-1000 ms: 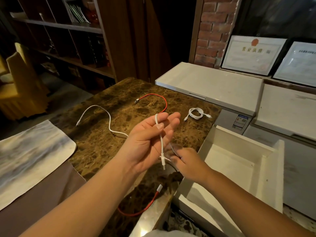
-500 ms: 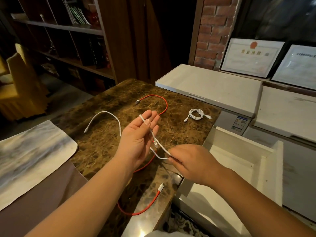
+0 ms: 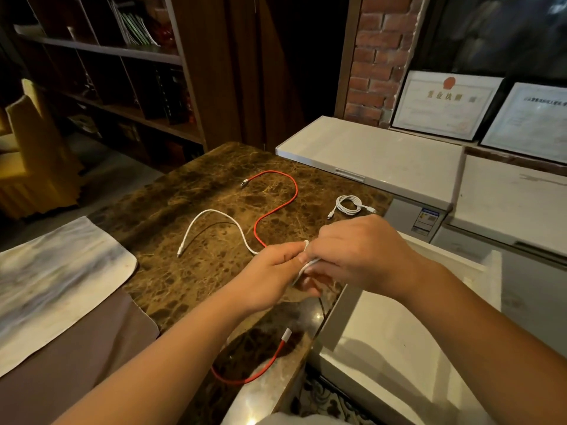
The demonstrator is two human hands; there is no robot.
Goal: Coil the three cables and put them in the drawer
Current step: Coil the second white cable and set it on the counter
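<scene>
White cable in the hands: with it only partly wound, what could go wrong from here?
1. The white cable's loose tail lies on the marble tabletop beside the red cable; pulling it in may drag the red one.
2. Left hand and right hand pinch only a small loop, which could spring open.
3. The red cable's near end overhangs the table edge and might slide off.

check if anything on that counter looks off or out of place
The red cable sprawls uncoiled across the marble counter, and its near end loops past the counter's front edge. No damage or spill shows. Both hands, left hand and right hand, hold the white cable.
</scene>
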